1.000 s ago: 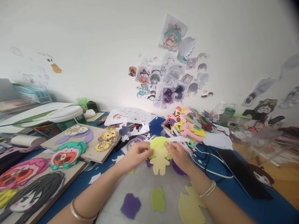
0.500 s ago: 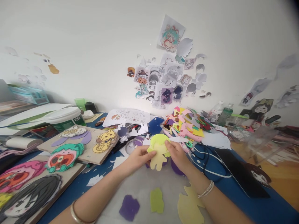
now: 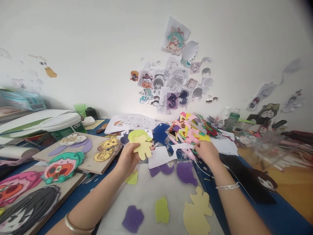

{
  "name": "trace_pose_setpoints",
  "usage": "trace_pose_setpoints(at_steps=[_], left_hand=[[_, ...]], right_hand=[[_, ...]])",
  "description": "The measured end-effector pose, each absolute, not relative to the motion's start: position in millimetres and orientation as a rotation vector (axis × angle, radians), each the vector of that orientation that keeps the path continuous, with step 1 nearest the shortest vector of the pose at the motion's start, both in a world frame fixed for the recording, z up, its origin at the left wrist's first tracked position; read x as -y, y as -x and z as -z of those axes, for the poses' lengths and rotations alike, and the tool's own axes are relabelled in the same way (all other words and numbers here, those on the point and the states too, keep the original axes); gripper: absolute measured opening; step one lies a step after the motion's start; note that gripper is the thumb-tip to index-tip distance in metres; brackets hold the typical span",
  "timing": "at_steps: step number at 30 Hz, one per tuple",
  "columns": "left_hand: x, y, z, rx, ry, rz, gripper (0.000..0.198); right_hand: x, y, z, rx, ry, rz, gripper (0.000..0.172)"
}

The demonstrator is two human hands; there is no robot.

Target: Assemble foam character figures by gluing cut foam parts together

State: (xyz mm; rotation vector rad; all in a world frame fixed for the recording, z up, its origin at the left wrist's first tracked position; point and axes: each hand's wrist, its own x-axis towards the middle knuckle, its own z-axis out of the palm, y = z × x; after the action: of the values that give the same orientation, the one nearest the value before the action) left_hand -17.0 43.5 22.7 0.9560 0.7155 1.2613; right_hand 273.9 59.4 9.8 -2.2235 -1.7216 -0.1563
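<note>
My left hand (image 3: 128,158) is closed on a pale yellow doll-shaped cutout (image 3: 143,149) with a lime-green hair piece on its head, held above the mat. Well to the right, my right hand (image 3: 207,151) reaches to the edge of the scrap pile, fingers pinched together beside a cut white paper (image 3: 160,156). What lies in those fingers is hidden. On the grey translucent mat (image 3: 144,202) below are a lime-green piece (image 3: 161,210), a purple piece (image 3: 133,218), a larger purple piece (image 3: 186,173) and a pale yellow shape (image 3: 197,213).
Colourful scraps (image 3: 193,127) heap up against the wall. Boards with finished character cutouts (image 3: 64,168) stand at left, near a white-lidded tub (image 3: 61,125). A black panel (image 3: 246,179) and bottles (image 3: 232,120) are on the right. Cables run beside the mat.
My right hand has let go of the doll cutout and moved right to the scrap pile. My left hand has carried the cutout left and slightly up, uncovering the purple pieces.
</note>
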Motion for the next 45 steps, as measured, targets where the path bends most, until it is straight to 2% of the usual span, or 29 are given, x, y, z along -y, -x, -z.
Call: trace_pose_setpoints(at_steps=[4,12,18,35,45], left_hand=[[-45.0,17.3,-22.2,-0.729,-0.960,-1.229,0.035],[-42.8,18.0,-26.3,-0.679,-0.919,-1.115,0.034],[-43.5,18.9,-26.0,-0.626,-0.921,-1.079,0.031],[-41.9,21.3,-28.4,-0.603,-0.948,-1.069,0.030],[-41.4,20.5,-29.4,-0.657,-0.858,-1.138,0.035]], right_hand=[[-63.4,-281.6,1.8,1.757,2.289,0.169,0.012],[-70.6,-277.7,8.7,1.751,2.324,0.349,0.024],[-71.5,-275.6,8.2,1.789,2.279,0.399,0.022],[-69.7,-295.2,10.7,1.968,1.949,0.101,0.008],[-78.5,-288.7,8.4,1.513,1.665,-0.042,0.022]])
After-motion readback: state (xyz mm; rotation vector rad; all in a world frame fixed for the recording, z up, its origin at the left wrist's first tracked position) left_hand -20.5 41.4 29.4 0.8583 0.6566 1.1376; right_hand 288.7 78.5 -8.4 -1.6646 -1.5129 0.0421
